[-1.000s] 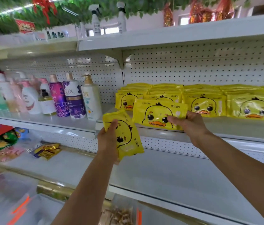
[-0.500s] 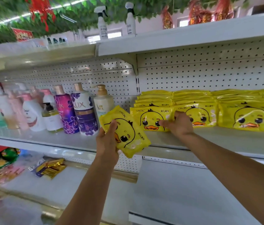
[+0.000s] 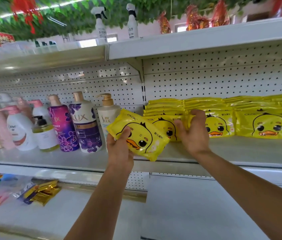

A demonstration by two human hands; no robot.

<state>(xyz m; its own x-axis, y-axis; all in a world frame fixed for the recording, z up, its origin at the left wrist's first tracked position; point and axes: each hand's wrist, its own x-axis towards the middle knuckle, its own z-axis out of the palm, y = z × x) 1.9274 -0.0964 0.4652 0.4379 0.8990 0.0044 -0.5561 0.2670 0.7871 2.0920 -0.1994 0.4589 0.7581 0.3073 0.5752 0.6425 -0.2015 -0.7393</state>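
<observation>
1. Left hand (image 3: pixel 119 149) grips a yellow duck wipes pack (image 3: pixel 142 137) by its lower left corner, thumb across the front, fingers hidden behind it.
2. That pack sits tilted, in the air just in front of the middle shelf (image 3: pixel 240 149) edge, right of the Slek pump bottle (image 3: pixel 107 116).
3. Right hand (image 3: pixel 194 134) pinches a second duck pack (image 3: pixel 162 125), thumb on its face and fingers over the top.
4. That one stands upright on the shelf, at the near end of the leftmost stack.
5. More duck pack stacks (image 3: pixel 265 123) run off to the right.
6. Lux bottle (image 3: pixel 86 125) and Dove bottle (image 3: pixel 19 130) stand further left; gold packets (image 3: pixel 43 191) lie on the lower shelf.
</observation>
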